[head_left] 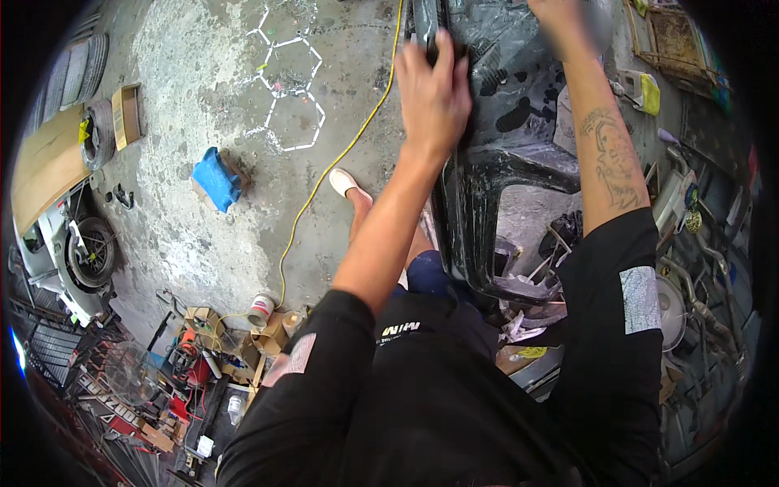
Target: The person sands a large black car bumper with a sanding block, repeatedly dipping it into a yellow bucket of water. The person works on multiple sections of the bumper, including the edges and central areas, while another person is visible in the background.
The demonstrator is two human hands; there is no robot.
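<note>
A large black plastic bumper-like panel [477, 183], streaked and dusted with pale grey, stretches from the top edge down past my right side, with an opening in its lower part. My left hand [436, 101] is at its left rim, fingers bent over the edge and slightly blurred. Over the panel's upper right, my right hand [558, 15] is cut off by the top of the picture and its fingers are out of sight. Beside that wrist is a blurred dark grey shape [599, 28] that I cannot make out.
A yellow cord [357, 132] crosses the concrete floor near my foot. A blue cloth [217, 180] lies on a block to the left. White hexagon light reflections mark the floor. Tyres [97, 134], a motorcycle wheel [92, 252], cartons and metal parts [690, 276] crowd both sides.
</note>
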